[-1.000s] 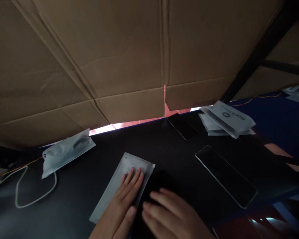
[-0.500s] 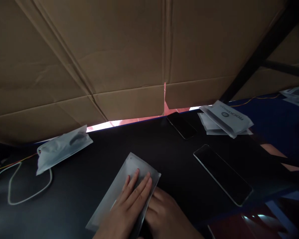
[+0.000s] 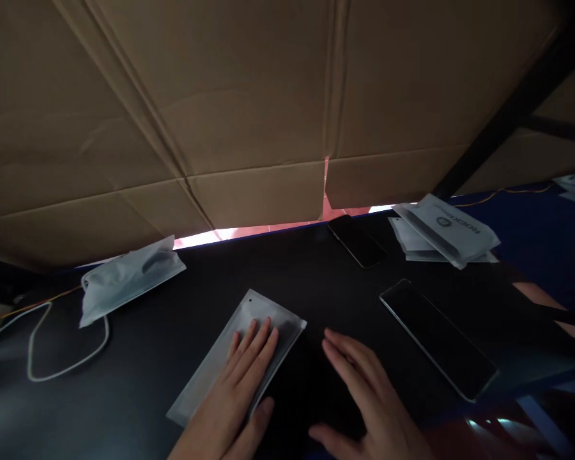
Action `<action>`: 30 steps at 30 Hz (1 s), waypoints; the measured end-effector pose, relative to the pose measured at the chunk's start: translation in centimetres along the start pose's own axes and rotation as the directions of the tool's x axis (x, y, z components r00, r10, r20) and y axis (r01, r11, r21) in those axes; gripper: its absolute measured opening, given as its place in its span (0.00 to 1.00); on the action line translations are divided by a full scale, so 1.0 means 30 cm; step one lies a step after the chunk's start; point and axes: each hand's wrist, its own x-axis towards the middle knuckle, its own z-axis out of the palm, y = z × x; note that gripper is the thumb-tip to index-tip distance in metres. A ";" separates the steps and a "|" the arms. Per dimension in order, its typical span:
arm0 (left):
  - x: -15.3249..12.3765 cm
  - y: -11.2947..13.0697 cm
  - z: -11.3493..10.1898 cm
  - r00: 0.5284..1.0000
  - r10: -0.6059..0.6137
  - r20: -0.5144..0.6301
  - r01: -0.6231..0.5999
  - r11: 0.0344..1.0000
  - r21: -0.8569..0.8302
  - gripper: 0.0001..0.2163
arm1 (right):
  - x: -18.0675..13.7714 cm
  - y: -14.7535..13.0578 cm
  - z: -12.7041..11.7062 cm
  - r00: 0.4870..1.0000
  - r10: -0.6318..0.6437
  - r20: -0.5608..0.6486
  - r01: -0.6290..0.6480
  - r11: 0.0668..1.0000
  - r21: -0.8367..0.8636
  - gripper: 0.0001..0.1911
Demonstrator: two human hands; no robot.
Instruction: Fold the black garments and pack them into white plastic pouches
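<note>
A frosted zip pouch (image 3: 211, 354) lies flat on the black tabletop (image 3: 268, 259), its slider at the upper right corner and a small hole near its top. My left hand (image 3: 234, 390) rests on it with fingers stretched out, covering its middle; the lower end is partly hidden. To the right of the pouch, my right hand (image 3: 368, 396) hovers apart from it, thumb and fingers spread, holding nothing. Nearest to that hand on the other side is a large dark-screened smartphone (image 3: 438, 338) lying face up.
A smaller black phone (image 3: 357, 241) lies at the table's back. Beside it are stacked white printed pouches (image 3: 453, 227). At the left sit a filled frosted pouch (image 3: 131, 278) and a looped white cable (image 3: 69, 374). A cardboard sheet (image 3: 249, 96) walls the back; a dark bar (image 3: 503, 115) slants at right.
My right hand has come away from the pouch's right edge, moved right and opened. My left hand stays flat on the pouch. The view has shifted slightly.
</note>
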 end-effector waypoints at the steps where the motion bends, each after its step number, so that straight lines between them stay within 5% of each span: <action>1: -0.001 0.008 -0.002 1.000 0.001 0.010 -0.001 1.000 -0.026 0.34 | -0.007 0.005 0.002 0.997 0.069 0.017 -0.069 0.998 -0.009 0.67; 3: 0.004 0.028 -0.009 0.999 0.030 0.035 -0.026 0.996 -0.088 0.32 | 0.004 -0.002 0.019 0.985 0.158 0.066 -0.159 0.987 0.013 0.77; 6: 0.017 0.052 -0.013 0.992 0.088 0.092 -0.075 0.988 -0.134 0.33 | 0.060 -0.028 0.051 0.968 0.238 0.078 -0.248 0.954 0.167 0.77; 10: 0.024 0.055 -0.003 0.979 0.141 0.150 -0.134 0.989 -0.058 0.41 | 0.134 -0.046 0.088 0.935 0.353 -0.035 -0.320 0.881 0.348 0.59; 14: 0.022 0.053 0.009 0.963 0.205 0.174 -0.215 0.976 0.041 0.47 | 0.181 -0.066 0.114 0.903 0.413 -0.115 -0.387 0.901 0.196 0.43; 18: 0.025 0.056 0.003 0.979 0.173 0.110 -0.181 0.981 0.065 0.43 | 0.176 -0.067 0.068 0.895 0.446 0.026 -0.440 0.870 0.222 0.43; 22: 0.028 0.053 -0.005 0.989 0.129 0.071 -0.133 0.990 0.055 0.41 | 0.108 -0.013 -0.023 0.891 0.352 0.286 -0.446 0.795 0.410 0.62; 24: 0.030 0.052 -0.001 0.990 0.130 0.060 -0.133 0.990 0.056 0.39 | 0.088 0.006 -0.040 0.882 0.353 0.312 -0.462 0.775 0.430 0.63; 30: 0.041 0.042 0.018 0.956 0.239 0.169 -0.259 0.961 0.102 0.34 | 0.165 -0.038 0.048 0.852 0.520 0.059 -0.522 0.840 0.149 0.21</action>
